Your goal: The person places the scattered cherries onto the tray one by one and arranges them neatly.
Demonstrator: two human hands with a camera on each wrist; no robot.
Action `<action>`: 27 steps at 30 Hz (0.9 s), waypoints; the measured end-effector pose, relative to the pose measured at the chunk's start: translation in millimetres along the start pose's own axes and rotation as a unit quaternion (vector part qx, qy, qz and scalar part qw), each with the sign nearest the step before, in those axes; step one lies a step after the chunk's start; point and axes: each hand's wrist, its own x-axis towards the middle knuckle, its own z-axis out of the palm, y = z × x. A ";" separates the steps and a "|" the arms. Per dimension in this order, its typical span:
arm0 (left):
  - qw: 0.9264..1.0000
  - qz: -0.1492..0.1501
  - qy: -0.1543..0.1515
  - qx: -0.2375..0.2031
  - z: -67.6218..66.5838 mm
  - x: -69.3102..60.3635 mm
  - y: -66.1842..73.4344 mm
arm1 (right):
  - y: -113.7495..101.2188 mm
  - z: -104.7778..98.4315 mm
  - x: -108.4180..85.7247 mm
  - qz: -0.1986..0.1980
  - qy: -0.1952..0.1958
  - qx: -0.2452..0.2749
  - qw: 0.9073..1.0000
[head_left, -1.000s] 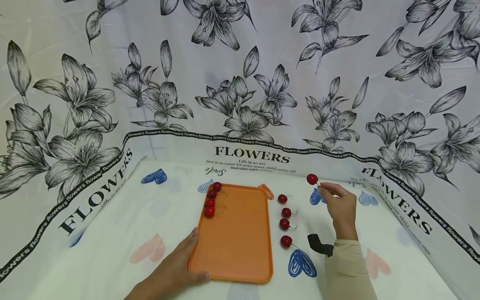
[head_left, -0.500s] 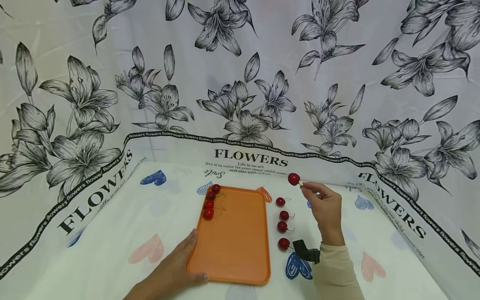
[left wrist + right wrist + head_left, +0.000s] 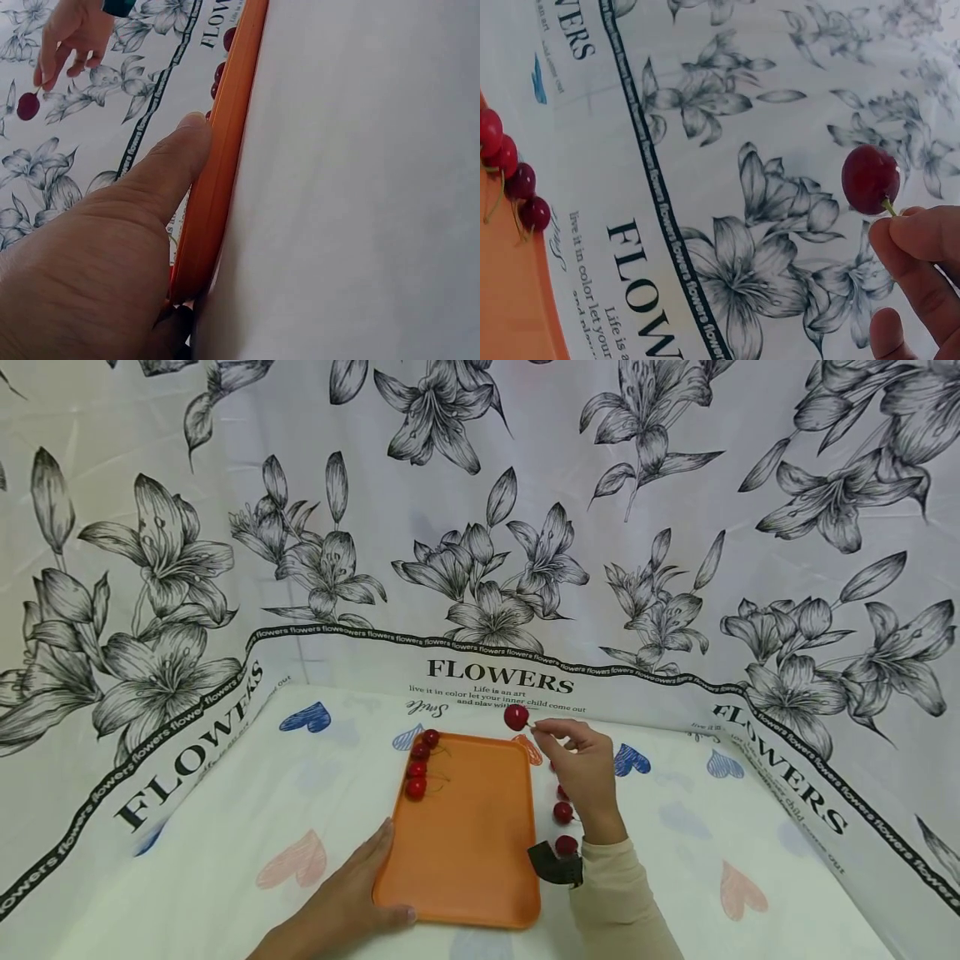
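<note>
My right hand (image 3: pixel 588 777) pinches a dark red cherry (image 3: pixel 516 717) by its stem between thumb and fingertip, above the tray's far right corner. In the right wrist view the cherry (image 3: pixel 870 180) hangs beyond the fingertips on a short visible bit of green stem. An orange tray (image 3: pixel 465 860) lies below. Along its upper left edge several cherries (image 3: pixel 416 769) stand in a line, stems pointing right. My left hand (image 3: pixel 341 885) rests against the tray's near left corner, fingers along the left side and thumb at the front edge.
To the tray's right, several cherries (image 3: pixel 563 812) form a column on the heart-printed white cloth (image 3: pixel 675 877), partly hidden by my right hand and the black wrist camera (image 3: pixel 557 865). A flower-printed curtain (image 3: pixel 480 527) rises behind and at both sides.
My right hand has carried the cherry leftward, from right of the loose column to above the tray's far right corner. My left hand stays at the tray.
</note>
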 end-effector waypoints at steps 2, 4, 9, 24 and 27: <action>1.000 0.002 0.001 0.003 -0.7 0.0 0.4 | 0.0 7.9 -0.4 -0.012 -0.012 0.011 1.000; 1.000 0.000 0.001 0.005 -1.0 0.1 1.0 | 0.4 16.1 -1.1 -0.013 -0.030 0.032 0.999; 1.000 -0.002 0.003 0.008 0.5 0.6 1.3 | 1.7 36.2 -4.3 0.012 -0.079 0.095 0.992; 1.000 -0.023 -0.007 0.000 -0.6 0.6 3.3 | 33.8 75.3 -17.6 0.035 -0.135 0.071 0.988; 1.000 -0.029 -0.006 0.005 -1.4 1.8 3.8 | 54.3 85.5 -18.8 0.033 -0.132 0.061 0.989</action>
